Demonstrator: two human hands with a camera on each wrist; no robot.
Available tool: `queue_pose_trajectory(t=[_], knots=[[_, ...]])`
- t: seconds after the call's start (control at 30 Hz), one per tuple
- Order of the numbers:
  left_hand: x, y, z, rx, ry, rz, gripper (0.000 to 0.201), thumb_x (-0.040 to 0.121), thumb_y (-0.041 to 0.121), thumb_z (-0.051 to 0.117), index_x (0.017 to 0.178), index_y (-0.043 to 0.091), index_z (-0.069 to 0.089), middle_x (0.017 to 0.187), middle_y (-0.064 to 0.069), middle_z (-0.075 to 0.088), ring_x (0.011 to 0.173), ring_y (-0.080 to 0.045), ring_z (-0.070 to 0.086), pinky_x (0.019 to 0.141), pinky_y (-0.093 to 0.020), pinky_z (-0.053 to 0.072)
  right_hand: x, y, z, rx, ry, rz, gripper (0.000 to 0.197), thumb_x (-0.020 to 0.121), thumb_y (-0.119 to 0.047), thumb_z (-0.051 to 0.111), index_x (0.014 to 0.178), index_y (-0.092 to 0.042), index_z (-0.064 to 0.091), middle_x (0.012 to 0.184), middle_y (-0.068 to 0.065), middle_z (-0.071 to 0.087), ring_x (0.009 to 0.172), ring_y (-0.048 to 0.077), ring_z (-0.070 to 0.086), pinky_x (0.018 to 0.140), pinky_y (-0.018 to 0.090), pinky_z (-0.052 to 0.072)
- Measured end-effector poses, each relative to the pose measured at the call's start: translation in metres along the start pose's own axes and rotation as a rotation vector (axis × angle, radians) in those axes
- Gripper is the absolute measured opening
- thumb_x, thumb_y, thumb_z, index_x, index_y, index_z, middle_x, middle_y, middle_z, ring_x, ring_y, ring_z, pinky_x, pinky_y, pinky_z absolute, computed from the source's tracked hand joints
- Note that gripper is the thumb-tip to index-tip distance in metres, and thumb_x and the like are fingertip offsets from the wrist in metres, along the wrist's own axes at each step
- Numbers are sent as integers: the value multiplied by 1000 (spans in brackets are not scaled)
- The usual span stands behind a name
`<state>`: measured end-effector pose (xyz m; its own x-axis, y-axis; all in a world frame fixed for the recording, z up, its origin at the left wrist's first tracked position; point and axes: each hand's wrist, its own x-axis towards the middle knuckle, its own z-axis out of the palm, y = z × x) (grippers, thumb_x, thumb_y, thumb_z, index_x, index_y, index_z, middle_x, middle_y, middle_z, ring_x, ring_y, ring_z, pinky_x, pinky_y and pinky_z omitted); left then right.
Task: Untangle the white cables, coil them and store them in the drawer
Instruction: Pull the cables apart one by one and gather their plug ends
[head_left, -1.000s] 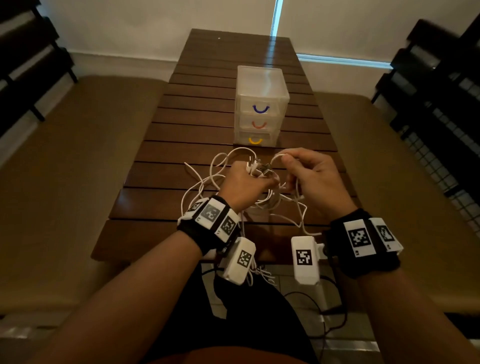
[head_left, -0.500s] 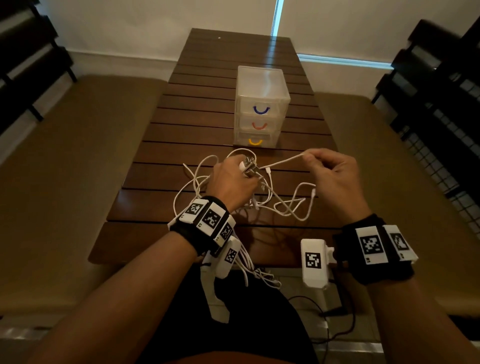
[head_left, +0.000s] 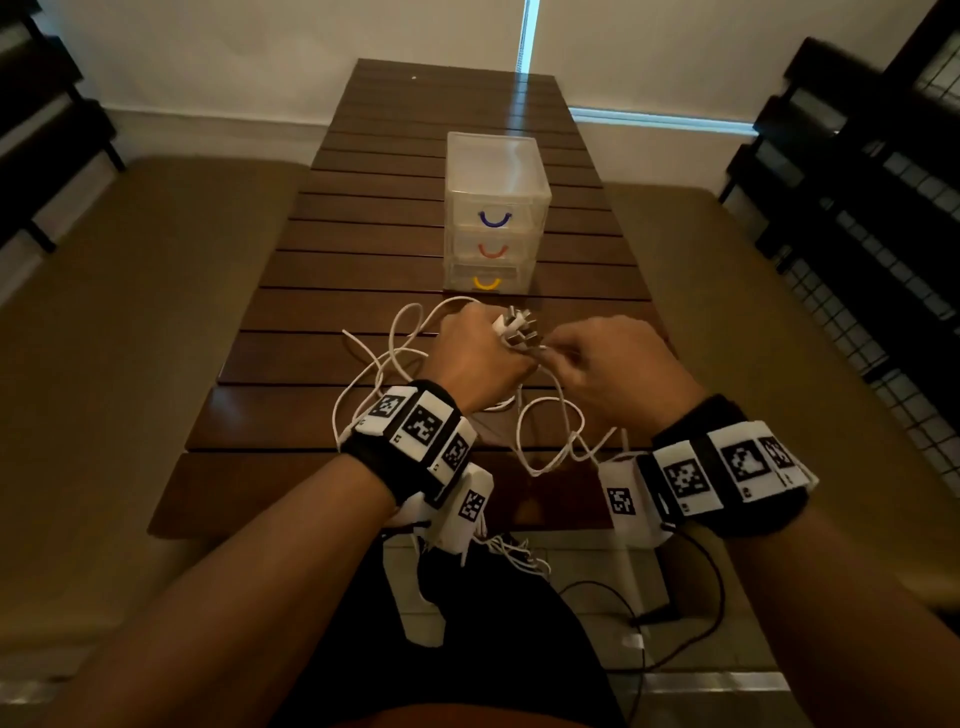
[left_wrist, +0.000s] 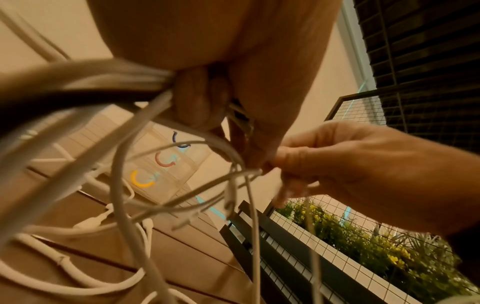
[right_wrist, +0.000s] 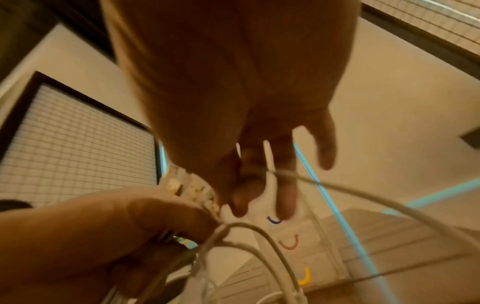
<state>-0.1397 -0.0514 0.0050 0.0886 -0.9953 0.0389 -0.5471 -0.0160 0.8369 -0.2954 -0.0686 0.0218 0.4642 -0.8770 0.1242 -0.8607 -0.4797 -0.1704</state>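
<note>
Now, from the left: our left hand (head_left: 480, 358) is fisted round a bunch of plugs (head_left: 514, 330), held up just near the drawers (head_left: 493, 218). Our right hand (head_left: 613, 364) pinches one strand of the cables (head_left: 395, 364) close to that bunch. The loops sag onto the table (head_left: 311, 332) (some dangle off its near edge). Pulling hard could tighten a knot, we judge, or drag loops off the edge. We count three drawers, all closed; the cables we cannot count.
</note>
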Motion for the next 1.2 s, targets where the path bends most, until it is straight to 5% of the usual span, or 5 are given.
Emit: queue_pose_trajectory(t=[0.23,0.6,0.8,0.97,1.2], knots=[[-2,-12,-10,5,-9,-88,18,67,14,79,62,17,63,60,8,61,57,-8,58,44,-10,39,-6,35,-38,559,603,265,15,98,-25,52,96,-26,67,81,-12,60,71,-5,52,64,10,40],[-7,36,-5,-276,-256,106,24,86,-2,65,97,18,72,93,7,72,87,-7,66,72,-16,52,-117,137,5,189,199,874,25,97,-29,49,108,-17,68,107,11,68,93,27,59,81,33,43],[-16,56,7,-546,-510,169,19,95,6,52,98,14,69,70,7,64,40,-3,30,40,-17,23,-191,169,28,167,50,1124,36,98,-34,45,120,-9,60,119,20,62,100,36,56,88,40,42],[-24,77,25,-496,-760,212,22,88,28,52,101,19,67,62,-1,61,47,-12,34,43,-22,25,-191,122,37,281,-30,893,65,94,-39,57,149,-18,30,144,12,42,132,29,40,108,42,33],[-33,79,36,-404,-844,163,22,89,31,52,98,17,66,53,2,28,44,-8,25,43,-23,18,-162,67,94,509,-110,493,41,80,-40,75,116,-25,62,98,-9,47,93,10,55,83,24,44]])
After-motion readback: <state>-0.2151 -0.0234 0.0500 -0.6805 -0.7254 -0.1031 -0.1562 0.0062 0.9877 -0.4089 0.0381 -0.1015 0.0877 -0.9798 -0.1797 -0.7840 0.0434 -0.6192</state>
